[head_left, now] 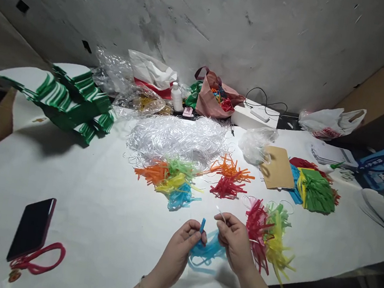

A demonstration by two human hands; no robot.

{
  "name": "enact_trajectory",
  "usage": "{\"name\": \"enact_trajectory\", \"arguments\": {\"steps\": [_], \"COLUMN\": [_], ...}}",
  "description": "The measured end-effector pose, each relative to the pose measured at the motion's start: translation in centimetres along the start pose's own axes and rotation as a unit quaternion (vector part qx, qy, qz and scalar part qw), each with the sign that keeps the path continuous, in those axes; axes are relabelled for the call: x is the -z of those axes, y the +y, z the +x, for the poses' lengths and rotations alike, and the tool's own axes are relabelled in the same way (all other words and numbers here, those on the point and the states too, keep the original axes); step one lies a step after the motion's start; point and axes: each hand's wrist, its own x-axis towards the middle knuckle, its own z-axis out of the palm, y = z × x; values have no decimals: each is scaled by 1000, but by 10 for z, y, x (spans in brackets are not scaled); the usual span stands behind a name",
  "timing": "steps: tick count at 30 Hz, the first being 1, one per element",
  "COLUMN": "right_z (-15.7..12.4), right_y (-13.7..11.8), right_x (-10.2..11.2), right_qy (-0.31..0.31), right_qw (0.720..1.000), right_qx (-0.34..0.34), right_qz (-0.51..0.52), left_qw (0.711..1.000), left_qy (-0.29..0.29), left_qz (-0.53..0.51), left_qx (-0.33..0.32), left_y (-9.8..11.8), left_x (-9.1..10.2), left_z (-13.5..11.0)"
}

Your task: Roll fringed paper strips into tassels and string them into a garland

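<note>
My left hand (180, 246) pinches a bundle of blue paper strips (206, 252), one folded end sticking up between thumb and finger. My right hand (234, 239) is closed beside it, holding a thin white string (221, 212) that pokes up from its fingertips and touching the same blue bundle. Both hands hover low over the white table sheet (105, 208) near its front edge. Finished red, green and yellow tassels (268, 232) lie just right of my right hand.
Loose orange, green, yellow and blue strip bundles (173, 181) and orange and red ones (228, 177) lie ahead, behind them a heap of white string (178, 137). A dark phone (32, 227) with a red strap lies left. Green-white paper garlands (73, 100), bags and boxes line the back.
</note>
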Motion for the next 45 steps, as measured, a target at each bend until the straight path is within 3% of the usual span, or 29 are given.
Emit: {"name": "enact_trajectory", "arguments": {"steps": [6, 13, 20, 26, 29, 34, 40, 45], "right_z": [-11, -19, -27, -34, -42, -56, -58, -53], "right_y": [-14, -12, -7, -5, -12, -22, -23, -21], "right_x": [-10, -10, -14, -3, 3, -6, -13, -14], "right_qy": [-106, -86, -122, -70, -40, -105, -132, -112], "right_qw": [994, 994, 981, 973, 943, 894, 892, 901], "right_qx": [-4, 13, 21, 73, 144, 200, 200, 177], "right_qz": [-30, -68, -150, -207, -298, -388, -382, -380], "left_qw": [996, 991, 999, 999, 996, 990, 991, 996], "left_qy": [-65, -71, -29, 4, 26, 11, -5, -10], "left_qz": [-40, -88, 13, -34, -82, -132, -132, -84], "left_qx": [53, 73, 18, 21, 33, 40, 25, 8], "left_y": [5, -3, -6, -5, -3, -2, -3, -6], "left_x": [-10, -9, -11, -7, -6, -7, -7, -5], "left_z": [-16, -26, -34, -35, -34, -35, -36, -38]}}
